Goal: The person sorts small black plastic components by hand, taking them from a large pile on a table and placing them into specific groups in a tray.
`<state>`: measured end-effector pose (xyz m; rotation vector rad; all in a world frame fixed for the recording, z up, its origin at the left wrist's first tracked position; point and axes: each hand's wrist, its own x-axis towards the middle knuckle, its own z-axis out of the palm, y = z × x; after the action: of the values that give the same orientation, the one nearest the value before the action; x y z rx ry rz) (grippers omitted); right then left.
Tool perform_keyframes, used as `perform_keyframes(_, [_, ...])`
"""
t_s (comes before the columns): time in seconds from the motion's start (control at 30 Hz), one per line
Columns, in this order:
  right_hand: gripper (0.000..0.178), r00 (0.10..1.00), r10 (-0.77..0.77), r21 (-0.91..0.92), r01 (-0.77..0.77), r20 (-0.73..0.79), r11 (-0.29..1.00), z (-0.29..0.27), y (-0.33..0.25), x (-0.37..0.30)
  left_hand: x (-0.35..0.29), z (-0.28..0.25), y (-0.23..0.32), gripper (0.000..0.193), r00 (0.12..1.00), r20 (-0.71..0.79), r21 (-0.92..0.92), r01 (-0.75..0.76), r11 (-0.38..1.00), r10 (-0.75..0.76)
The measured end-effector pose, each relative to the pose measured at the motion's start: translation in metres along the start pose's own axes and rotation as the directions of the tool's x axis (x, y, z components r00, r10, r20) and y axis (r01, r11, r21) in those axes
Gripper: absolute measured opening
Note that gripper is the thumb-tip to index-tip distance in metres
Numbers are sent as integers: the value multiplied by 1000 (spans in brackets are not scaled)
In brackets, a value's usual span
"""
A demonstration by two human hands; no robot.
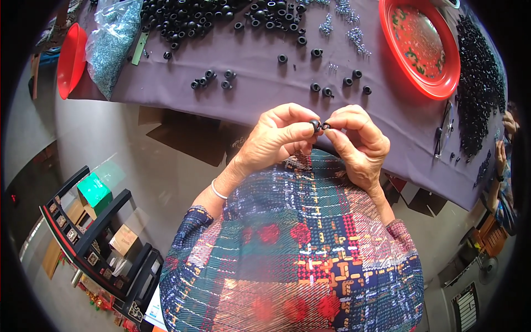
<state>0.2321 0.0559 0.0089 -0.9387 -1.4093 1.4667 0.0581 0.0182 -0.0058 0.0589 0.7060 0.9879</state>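
Observation:
My left hand pinches a small round black plastic part between thumb and fingers. Facing it, my right hand grips a tiny black ring-like piece with thumb and forefinger. The two pieces meet or nearly touch just in front of the table's near edge; I cannot tell whether they are joined. Beyond my hands, several black round parts lie loose on the purple-grey tablecloth. More of them form a small group to the left.
A large heap of black round parts fills the far side, beside small shiny metal pieces. At left are a bag of bluish pieces and a red bowl. A red tray, a black pile and another person's hand are right.

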Motion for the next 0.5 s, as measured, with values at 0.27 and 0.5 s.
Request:
perform_keyframes(0.27, [19, 994, -107, -143, 108, 15, 984, -1, 0, 1, 0, 3, 1, 18, 1000, -3, 21, 19, 1000, -19])
perform_keyframes(0.5, [21, 990, -141, -198, 140, 8, 970, 1, -3, 2, 1, 2, 1, 18, 1000, 3, 44, 0, 999, 0])
